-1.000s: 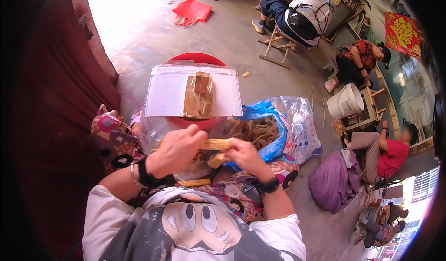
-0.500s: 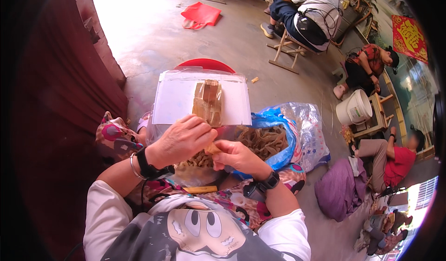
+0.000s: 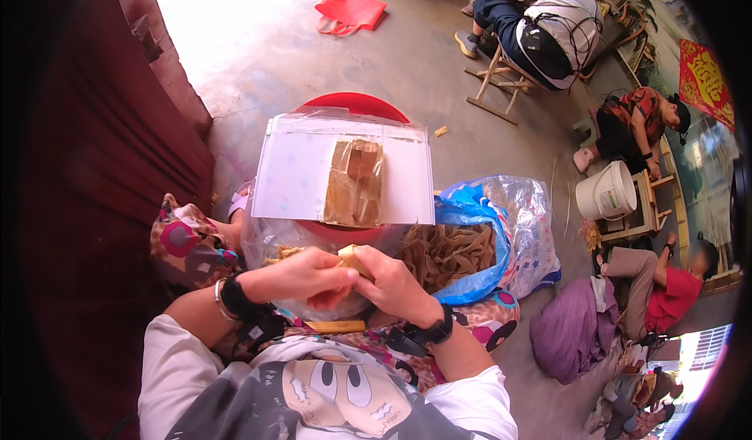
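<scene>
My left hand (image 3: pixel 309 275) and my right hand (image 3: pixel 395 283) meet over my lap, both closed on a small tan strip (image 3: pixel 355 260) bent into a loop. Its lower end is hidden by my fingers. Just beyond them a block wrapped in clear tape (image 3: pixel 354 185) lies on a white board (image 3: pixel 294 166), which rests across a red round tub or stool (image 3: pixel 356 103). To the right, a blue plastic bag (image 3: pixel 470 287) gapes open around many brown, dried-looking strips (image 3: pixel 446 253). More light tan pieces (image 3: pixel 286 253) lie in clear plastic left of my hands.
A yellow stick (image 3: pixel 335 326) lies on my lap. A dark red curtain (image 3: pixel 110 205) hangs at left. Farther off are a red bag (image 3: pixel 351 10), a person on a folding stool (image 3: pixel 497 87), a white bucket (image 3: pixel 607 193) and a purple cloth bundle (image 3: pixel 576 326).
My hands have drawn back from the block toward my body, still together on the strip. The strip now shows as a loop on top, and the block is fully uncovered.
</scene>
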Motion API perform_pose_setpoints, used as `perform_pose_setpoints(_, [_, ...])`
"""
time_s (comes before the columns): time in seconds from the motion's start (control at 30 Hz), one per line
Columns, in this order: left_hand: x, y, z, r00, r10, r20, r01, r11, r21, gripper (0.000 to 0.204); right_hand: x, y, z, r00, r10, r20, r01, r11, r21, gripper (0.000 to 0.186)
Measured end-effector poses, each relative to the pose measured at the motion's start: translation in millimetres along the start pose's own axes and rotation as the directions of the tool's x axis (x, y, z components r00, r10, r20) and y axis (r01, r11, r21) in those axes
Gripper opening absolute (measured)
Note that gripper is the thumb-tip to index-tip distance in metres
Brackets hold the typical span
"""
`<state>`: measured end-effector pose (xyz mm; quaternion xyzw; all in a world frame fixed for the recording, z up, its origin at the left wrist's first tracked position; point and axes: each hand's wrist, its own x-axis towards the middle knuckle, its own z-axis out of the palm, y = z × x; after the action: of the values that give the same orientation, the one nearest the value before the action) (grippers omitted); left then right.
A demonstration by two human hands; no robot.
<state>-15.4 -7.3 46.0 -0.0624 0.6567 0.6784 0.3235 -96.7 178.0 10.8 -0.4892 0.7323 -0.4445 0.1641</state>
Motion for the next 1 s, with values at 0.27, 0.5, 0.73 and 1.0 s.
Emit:
perform_pose_setpoints(0.27, [11, -16, 2, 0.921, 0.344, -0.184, -0.351, 0.936, -0.003, 0.027, 4, -6, -7, 0.94, 0.261, 0.219, -0.321, 0.459, 0.829, 0.018])
perform_pose_setpoints(0.5, [17, -1, 7, 0.654, 0.719, -0.232, -0.378, 0.577, 0.724, 0.015, -3, 23, -2, 0.912, 0.336, 0.236, -0.31, 0.187, 0.932, 0.022])
perform_pose_setpoints(0.73, [23, 2, 10, 0.712, 0.702, -0.021, -0.48, 0.509, 0.714, 0.018, -10, 23, -7, 0.874, 0.338, 0.348, -0.436, 0.234, 0.869, 0.04])
perform_pose_setpoints(1.0, [25, -20, 4, 0.764, 0.586, -0.269, -0.311, 0.7, 0.643, 0.015, -5, 1, 5, 0.969, 0.141, -0.204, -0.116, 0.984, 0.132, 0.02])
